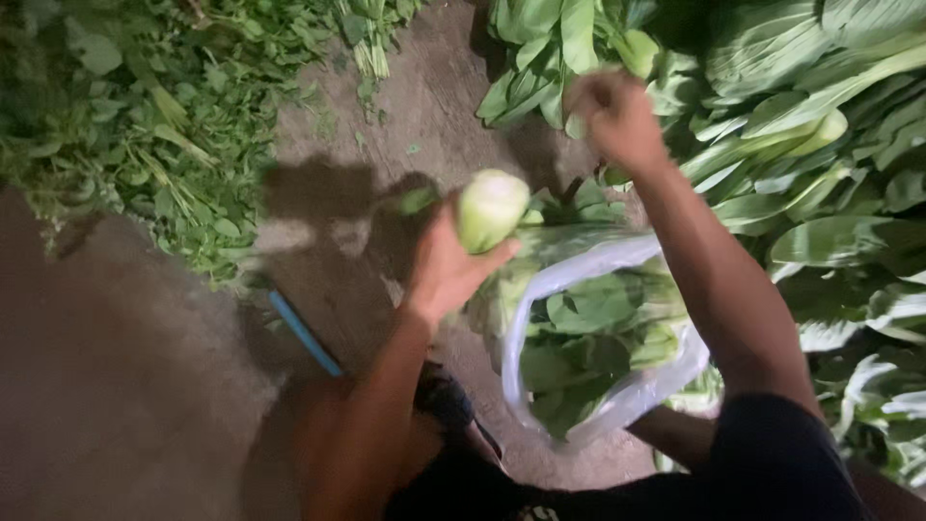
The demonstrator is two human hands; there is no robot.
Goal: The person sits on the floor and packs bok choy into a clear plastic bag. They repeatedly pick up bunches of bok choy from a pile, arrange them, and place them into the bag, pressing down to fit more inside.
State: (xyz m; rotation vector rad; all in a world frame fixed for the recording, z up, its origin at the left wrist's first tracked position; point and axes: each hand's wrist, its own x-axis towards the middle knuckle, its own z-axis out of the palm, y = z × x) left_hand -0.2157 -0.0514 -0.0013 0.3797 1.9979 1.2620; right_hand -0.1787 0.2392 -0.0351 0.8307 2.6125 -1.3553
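My left hand point(447, 265) grips a bunch of pale green bok choy point(491, 207) by its thick base, held above the mouth of a clear plastic bag point(617, 386). The bag stands open on the ground and holds several leafy greens point(588, 309). My right hand point(617, 116) reaches forward into the big pile of bok choy point(820, 145) at the right, fingers curled and blurred; whether it holds a stalk I cannot tell.
A heap of smaller leafy herbs point(145, 116) covers the upper left. Bare concrete ground point(125, 367) spreads between the piles. A blue stick-like object point(304, 333) lies on the ground near my left forearm. My knee is at the bottom.
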